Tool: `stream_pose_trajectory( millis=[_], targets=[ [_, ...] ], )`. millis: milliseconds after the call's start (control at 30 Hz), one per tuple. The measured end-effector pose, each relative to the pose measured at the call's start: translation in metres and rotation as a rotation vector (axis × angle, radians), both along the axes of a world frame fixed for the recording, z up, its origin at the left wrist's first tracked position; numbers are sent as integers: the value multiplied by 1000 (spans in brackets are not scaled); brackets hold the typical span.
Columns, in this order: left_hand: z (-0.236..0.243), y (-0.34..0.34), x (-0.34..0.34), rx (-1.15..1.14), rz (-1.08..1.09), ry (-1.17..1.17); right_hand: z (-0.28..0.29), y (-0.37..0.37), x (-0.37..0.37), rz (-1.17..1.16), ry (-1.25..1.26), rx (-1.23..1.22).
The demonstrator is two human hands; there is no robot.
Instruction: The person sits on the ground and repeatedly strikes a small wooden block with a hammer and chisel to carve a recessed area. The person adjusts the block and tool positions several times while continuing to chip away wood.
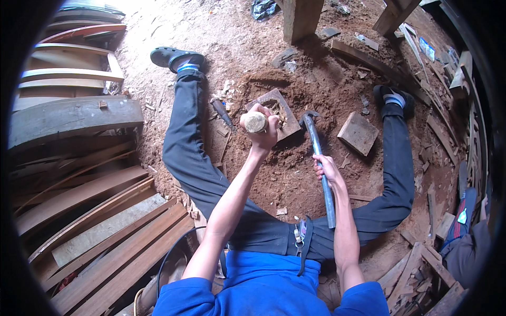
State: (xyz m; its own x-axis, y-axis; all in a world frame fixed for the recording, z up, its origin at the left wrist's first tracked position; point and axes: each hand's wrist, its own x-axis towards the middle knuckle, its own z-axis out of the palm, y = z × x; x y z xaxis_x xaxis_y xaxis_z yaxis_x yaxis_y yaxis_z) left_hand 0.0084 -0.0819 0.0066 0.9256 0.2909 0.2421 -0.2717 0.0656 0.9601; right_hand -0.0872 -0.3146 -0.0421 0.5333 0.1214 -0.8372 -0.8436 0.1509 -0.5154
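My left hand [263, 134] is closed round a tool with a round, battered pale wooden top [255, 122], held upright over a wooden block [290, 121] with a hollowed opening; the tool's lower end is hidden. My right hand [328, 171] grips the long metal handle of a claw hammer [314, 132], whose head is just right of that block. A second wooden block [357, 132] lies further right in sawdust. A dark tapered tool [221, 110] lies left of my left hand.
Curved boards and planks [74, 110] are stacked along the left. Wooden posts [298, 18] stand at the top. Offcuts [432, 126] line the right, where part of another person in dark clothing [469, 247] shows at the edge. My outstretched legs flank the work.
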Motion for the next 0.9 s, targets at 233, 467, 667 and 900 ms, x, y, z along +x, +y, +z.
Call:
stream_pose_trajectory(
  millis=[233,467,667,900],
  targets=[
    [-6,-5,-2,40,38,-184,-1,10,-4,-13,-51,-54],
    [-28,-42,-80,464,-469,-758,-10,16,-7,-10,-85,-38],
    [-46,-48,-99,622,-515,-638,-13,8,-7,-4,-91,-8],
    [-82,-34,-118,1055,-881,-888,-9,10,-8,-38,-70,0]
  ],
)
